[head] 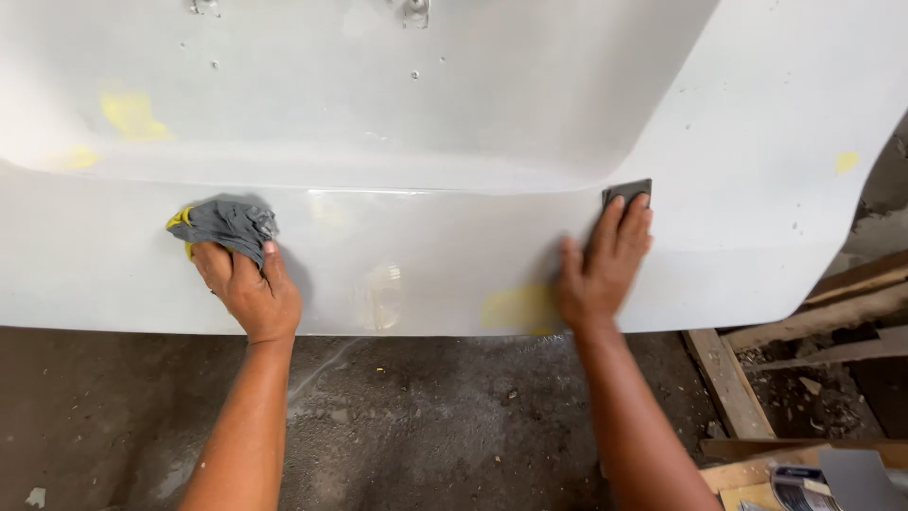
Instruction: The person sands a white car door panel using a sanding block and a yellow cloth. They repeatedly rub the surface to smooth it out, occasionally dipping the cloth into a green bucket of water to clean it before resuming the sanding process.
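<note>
A large white car body panel (445, 114) fills the upper view, with yellow filler patches (515, 308) and a wet sheen near its lower edge. My left hand (248, 289) grips a grey and yellow rag (225, 222) pressed against the panel at the left. My right hand (601, 265) lies flat on the panel, its fingers pressing a dark sheet of sandpaper (626, 192) against the surface just under the curved ridge.
Below the panel lies a dark, damp concrete floor (426, 416). Wooden boards (728, 378) and rubble sit at the right. More sandpaper sheets and a small package (823, 483) lie on a board at the bottom right corner.
</note>
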